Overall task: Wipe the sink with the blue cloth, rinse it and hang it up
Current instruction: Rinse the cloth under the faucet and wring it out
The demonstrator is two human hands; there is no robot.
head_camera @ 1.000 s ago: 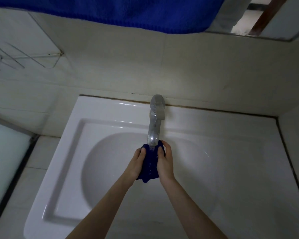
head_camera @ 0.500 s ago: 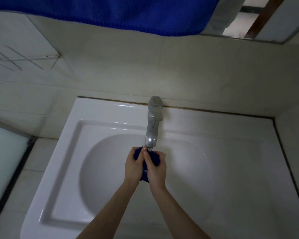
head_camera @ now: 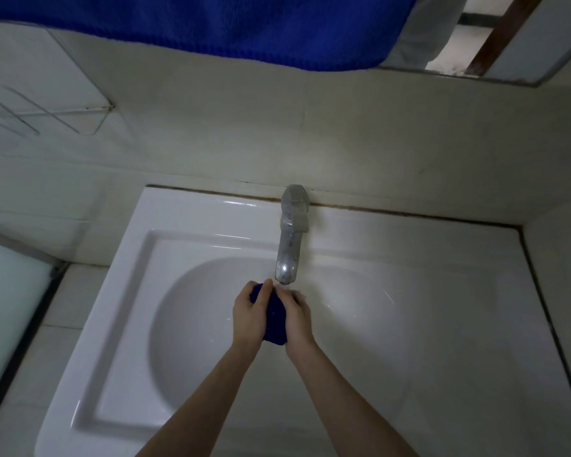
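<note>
A pale tiled wall (head_camera: 211,127) filled the upper half of the head view. Below it, a white ceramic sink (head_camera: 185,219) was mounted with its rear edge against the wall, a dark seam running along the joint. The oval bowl lay in the middle of the sink, with a flat rim on all sides.

A large blue towel (head_camera: 211,24) hung across the top of the view, in front of the wall. To its right, the lower edge of a mirror (head_camera: 508,34) was visible. A wire rack (head_camera: 30,117) was fixed to the wall at the upper left, well apart from the sink.

A chrome faucet (head_camera: 290,239) stood at the centre of the rear rim, its spout reaching forward over the bowl.

Both hands were held together over the bowl, just below the spout outlet. The left hand (head_camera: 249,316) and the right hand (head_camera: 297,316) faced each other, fingers curled, and both were clamped on the blue cloth (head_camera: 276,319). The cloth was bunched into a compact wad between the palms, with a dark end protruding beneath the wrists. Pale streaks at the right fingertips appeared to be running water, though blur prevented confirmation.
</note>
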